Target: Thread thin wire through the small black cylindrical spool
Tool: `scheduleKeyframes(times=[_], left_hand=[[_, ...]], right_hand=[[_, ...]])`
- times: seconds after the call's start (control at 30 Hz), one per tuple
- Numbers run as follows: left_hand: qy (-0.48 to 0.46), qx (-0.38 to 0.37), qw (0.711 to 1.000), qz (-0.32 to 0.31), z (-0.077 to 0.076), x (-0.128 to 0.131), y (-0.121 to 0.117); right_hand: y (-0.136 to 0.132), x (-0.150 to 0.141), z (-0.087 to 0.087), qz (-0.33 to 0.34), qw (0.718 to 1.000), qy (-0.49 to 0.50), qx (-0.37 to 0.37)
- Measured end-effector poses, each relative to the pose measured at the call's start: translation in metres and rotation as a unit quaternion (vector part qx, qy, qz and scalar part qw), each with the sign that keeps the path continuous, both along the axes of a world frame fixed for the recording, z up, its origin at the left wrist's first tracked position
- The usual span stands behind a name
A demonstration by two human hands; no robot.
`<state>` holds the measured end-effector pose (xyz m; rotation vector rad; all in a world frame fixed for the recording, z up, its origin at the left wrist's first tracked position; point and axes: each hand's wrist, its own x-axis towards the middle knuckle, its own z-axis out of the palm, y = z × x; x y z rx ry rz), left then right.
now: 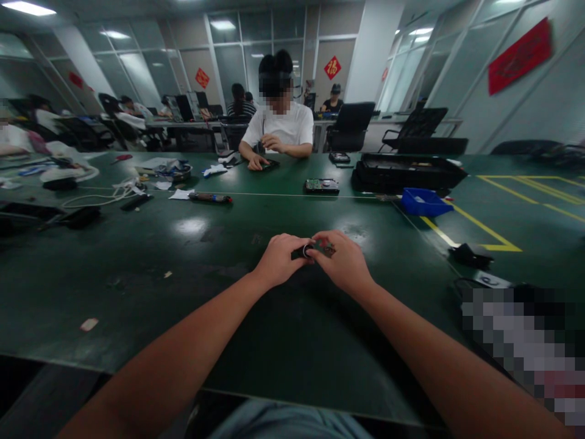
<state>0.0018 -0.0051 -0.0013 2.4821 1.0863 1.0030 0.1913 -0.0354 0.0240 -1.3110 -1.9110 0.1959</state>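
Observation:
Both of my hands meet above the green table, close together. My left hand (281, 261) has its thumb and fingers closed on a small dark round piece with a pale ring-shaped rim (307, 250). From the other side my right hand (346, 263) pinches the same piece with thumb and fingertips. The fingers cover much of it, so its exact kind cannot be made out. Beyond my hands, a hard drive with a green circuit board (322, 185) lies flat on the table.
A pen-shaped electric screwdriver (211, 197) lies left of the hard drive. Toward the right are a black tray (406, 174), a blue bin (425, 202) and a black object (470, 255). White cable (103, 198) coils at left. A co-worker (278, 122) handles something dark opposite me.

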Motion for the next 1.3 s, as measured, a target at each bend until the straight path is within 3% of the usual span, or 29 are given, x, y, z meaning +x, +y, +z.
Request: scheduleKeyframes(times=[0.23, 0.57, 0.7, 0.87, 1.0, 1.2, 1.3], left_hand=[[0.014, 0.013, 0.999, -0.027, -0.001, -0.001, 0.001], [0.009, 0.001, 1.0, -0.022, 0.002, 0.001, -0.001], [-0.007, -0.01, 1.0, 0.018, 0.003, 0.0, -0.001], [-0.047, -0.019, 0.996, 0.066, 0.002, -0.002, 0.002], [-0.076, -0.038, 0.993, 0.082, 0.001, -0.004, 0.004], [-0.081, -0.053, 0.991, 0.092, 0.002, -0.005, 0.004], [-0.082, -0.054, 0.991, 0.091, 0.001, -0.005, 0.004]], right_hand=[[-0.003, -0.002, 0.004, -0.042, 0.995, 0.038, -0.082], [-0.004, 0.005, 0.009, -0.025, 0.998, -0.043, -0.045], [-0.006, 0.005, 0.013, -0.002, 0.998, 0.01, -0.058], [-0.008, 0.005, 0.02, 0.028, 0.998, 0.051, -0.016], [-0.015, 0.006, 0.024, -0.002, 0.997, 0.076, 0.006], [-0.02, 0.003, 0.022, 0.001, 0.971, 0.24, 0.01], [-0.019, 0.002, 0.019, 0.006, 0.963, 0.27, 0.019]])
